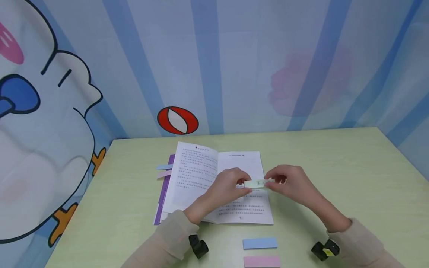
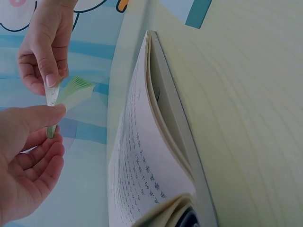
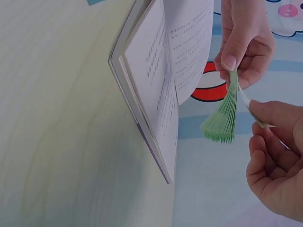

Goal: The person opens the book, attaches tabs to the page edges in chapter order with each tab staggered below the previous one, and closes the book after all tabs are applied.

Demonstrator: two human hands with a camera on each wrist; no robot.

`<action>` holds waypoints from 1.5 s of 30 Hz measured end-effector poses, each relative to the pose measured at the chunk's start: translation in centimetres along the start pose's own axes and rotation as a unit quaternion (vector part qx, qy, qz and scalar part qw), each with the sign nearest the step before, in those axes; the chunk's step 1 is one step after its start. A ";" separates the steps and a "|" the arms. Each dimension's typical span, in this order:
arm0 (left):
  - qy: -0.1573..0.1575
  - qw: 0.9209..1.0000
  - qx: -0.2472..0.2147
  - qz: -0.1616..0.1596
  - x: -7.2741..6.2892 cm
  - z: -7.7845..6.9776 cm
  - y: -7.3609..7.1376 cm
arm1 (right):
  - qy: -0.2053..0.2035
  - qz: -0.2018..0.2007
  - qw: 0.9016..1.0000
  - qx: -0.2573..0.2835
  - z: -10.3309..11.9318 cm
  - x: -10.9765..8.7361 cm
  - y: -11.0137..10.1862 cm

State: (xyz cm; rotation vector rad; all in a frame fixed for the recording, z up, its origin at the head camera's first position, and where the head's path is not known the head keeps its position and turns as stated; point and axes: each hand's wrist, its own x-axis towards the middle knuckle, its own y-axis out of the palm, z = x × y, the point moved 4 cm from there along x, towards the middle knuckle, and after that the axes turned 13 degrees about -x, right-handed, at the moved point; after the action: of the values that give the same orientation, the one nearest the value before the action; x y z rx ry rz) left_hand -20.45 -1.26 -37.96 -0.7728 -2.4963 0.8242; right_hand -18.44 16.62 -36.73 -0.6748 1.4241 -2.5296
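Over the open book (image 1: 194,175), my left hand (image 1: 222,188) pinches a pad of green sticky notes (image 3: 221,116) at one end, between thumb and fingers. The pad's free ends fan out in the right wrist view. My right hand (image 1: 295,184) pinches the far end of the top sticky note (image 1: 257,183), which carries handwritten marks. That sheet is bent away from the fanned stack, while its other end stays at the left hand's grip. Beneath both hands lie the book's printed pages, the left page curving up.
A blue sticky note pad (image 1: 260,243) and a pink sticky note pad (image 1: 261,261) lie on the table (image 1: 352,186) in front of the book. Blue (image 1: 164,167) and pink tabs (image 1: 164,174) stick out from the book's left edge. A patterned curtain (image 1: 241,74) stands behind the table.
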 end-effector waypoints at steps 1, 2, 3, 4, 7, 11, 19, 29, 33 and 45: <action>-0.001 1.000 -0.001 -0.001 0.0 0.0 0.0 | 0.022 0.007 1.000 0.010 0.0 0.0 0.0; -0.002 1.000 -0.001 -0.002 0.0 0.0 0.0 | 0.045 0.014 0.999 0.022 -0.1 -0.1 0.0; -0.003 1.000 -0.003 -0.003 0.0 0.0 0.0 | 0.065 0.020 0.997 0.031 -0.1 -0.2 0.0; -0.004 1.000 -0.003 -0.003 0.1 0.0 0.0 | 0.081 0.024 0.996 0.038 -0.1 -0.2 -0.1; -0.005 1.000 -0.005 -0.005 0.1 -0.1 0.0 | 0.105 0.025 0.993 0.044 -0.2 -0.4 -0.2; -0.007 1.000 -0.007 -0.005 0.1 0.0 0.1 | 0.116 0.023 0.992 0.045 -0.2 -0.5 -0.2; -0.006 1.000 -0.012 -0.010 0.0 0.1 0.2 | 0.123 0.017 0.991 0.039 0.0 -0.5 -0.4; -0.009 1.000 -0.018 -0.015 0.0 0.3 0.3 | 0.107 0.015 0.993 0.049 0.3 -0.6 -0.4; -0.009 1.000 -0.020 -0.017 0.0 0.2 0.2 | 0.094 0.014 0.994 0.050 0.5 -0.6 -0.4; -0.007 0.999 -0.028 -0.021 -0.1 0.0 0.1 | 0.069 0.012 0.997 0.042 0.9 -0.7 -0.8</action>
State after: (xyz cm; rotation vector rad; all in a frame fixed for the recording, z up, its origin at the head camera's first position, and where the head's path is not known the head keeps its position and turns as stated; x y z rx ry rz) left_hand -20.37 -1.31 -38.05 -0.7331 -2.5488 0.7491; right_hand -17.32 16.59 -35.89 -0.4747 1.3486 -2.6466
